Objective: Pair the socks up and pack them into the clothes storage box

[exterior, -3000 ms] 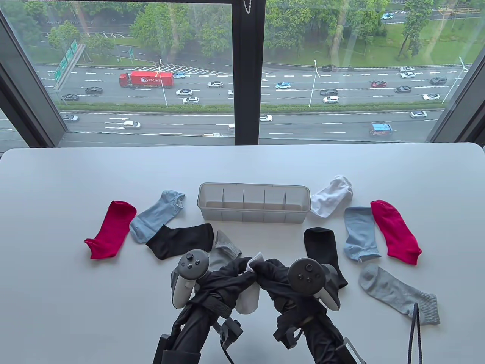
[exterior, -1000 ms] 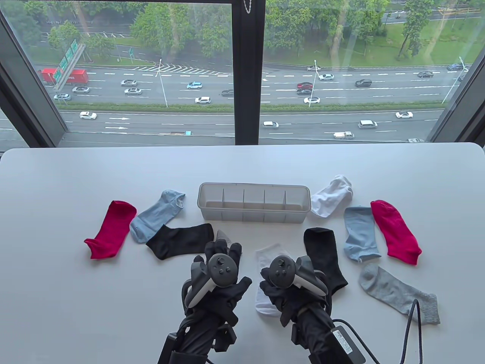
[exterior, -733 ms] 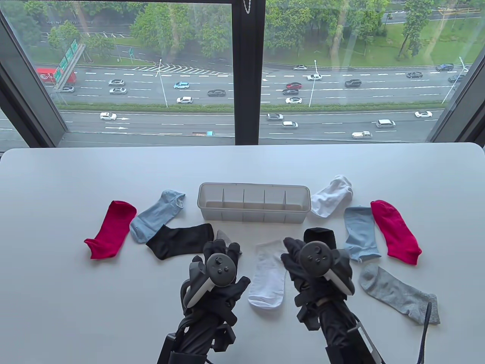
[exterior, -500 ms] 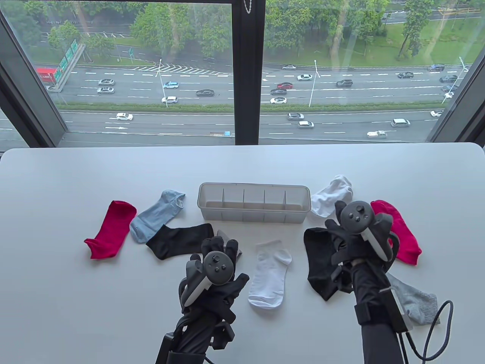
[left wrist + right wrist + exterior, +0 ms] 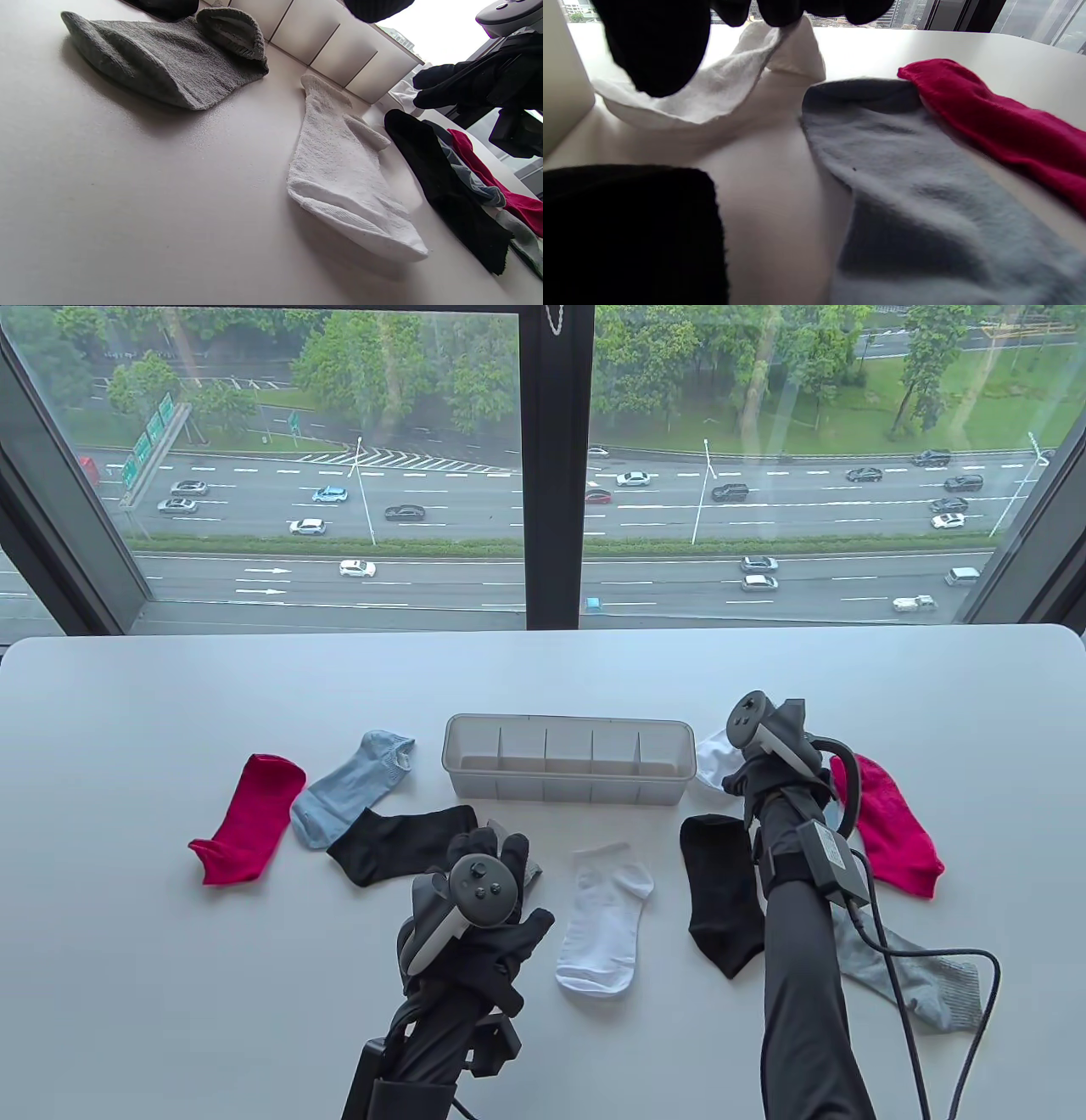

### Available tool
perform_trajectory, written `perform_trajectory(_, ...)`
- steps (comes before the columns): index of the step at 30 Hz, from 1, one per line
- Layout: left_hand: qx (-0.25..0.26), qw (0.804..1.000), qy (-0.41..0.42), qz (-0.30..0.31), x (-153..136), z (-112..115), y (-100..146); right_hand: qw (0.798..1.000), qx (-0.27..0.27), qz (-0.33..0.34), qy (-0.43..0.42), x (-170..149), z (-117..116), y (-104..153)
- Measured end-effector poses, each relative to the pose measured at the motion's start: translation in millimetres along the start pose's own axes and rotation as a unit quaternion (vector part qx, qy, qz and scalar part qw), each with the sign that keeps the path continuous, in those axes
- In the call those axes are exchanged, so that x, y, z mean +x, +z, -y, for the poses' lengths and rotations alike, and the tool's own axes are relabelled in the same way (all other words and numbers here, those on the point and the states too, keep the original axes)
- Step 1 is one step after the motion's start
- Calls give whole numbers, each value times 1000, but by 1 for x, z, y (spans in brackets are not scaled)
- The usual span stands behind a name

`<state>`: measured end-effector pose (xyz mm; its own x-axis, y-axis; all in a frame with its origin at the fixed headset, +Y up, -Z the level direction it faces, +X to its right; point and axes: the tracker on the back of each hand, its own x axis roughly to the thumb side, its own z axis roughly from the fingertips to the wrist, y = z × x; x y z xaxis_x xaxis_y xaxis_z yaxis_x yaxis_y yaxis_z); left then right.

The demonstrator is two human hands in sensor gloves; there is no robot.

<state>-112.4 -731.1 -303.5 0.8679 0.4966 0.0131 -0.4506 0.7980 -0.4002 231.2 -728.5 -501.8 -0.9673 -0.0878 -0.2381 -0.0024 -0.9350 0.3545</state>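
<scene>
The far white sock (image 5: 712,93), at the box's (image 5: 568,796) 3 o'clock end, is pinched by the right hand (image 5: 768,751), which has been moved there from over the black sock (image 5: 721,891). The left hand (image 5: 479,912) is kept spread flat, holding nothing, at 9 o'clock of the near white sock (image 5: 602,920).

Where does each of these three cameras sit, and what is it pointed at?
Table view: above, facing the window; both hands, left hand, right hand.
Left wrist view: low, faces the grey sock; right hand shows.
Right wrist view: low, faces the far white sock; fingertips on it.
Shared: near white sock.
</scene>
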Motion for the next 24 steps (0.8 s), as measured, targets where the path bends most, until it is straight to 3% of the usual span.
perform_trajectory(5, 0, 1000, 4, 4, 0, -1, 0, 999, 37, 4, 20, 12, -16, -22)
perform_trajectory(12, -3, 1000, 12, 16, 1, 0, -1, 997, -70, -2, 18, 10, -7, -25)
perform_trajectory(14, 0, 999, 20, 28, 2, -1, -1, 994, -110, 6, -5, 1, 3, -15)
perform_trajectory(18, 11, 997, 49, 52, 4, -8, 3, 981, -176, 50, -62, -18, 46, 23)
perform_trajectory(20, 6, 993, 81, 83, 6, -13, 6, 970, -192, 96, -110, -24, 70, 56)
perform_trajectory(24, 4, 973, 185, 134, 5, -18, 10, 947, -196, 174, -188, -15, 83, 117)
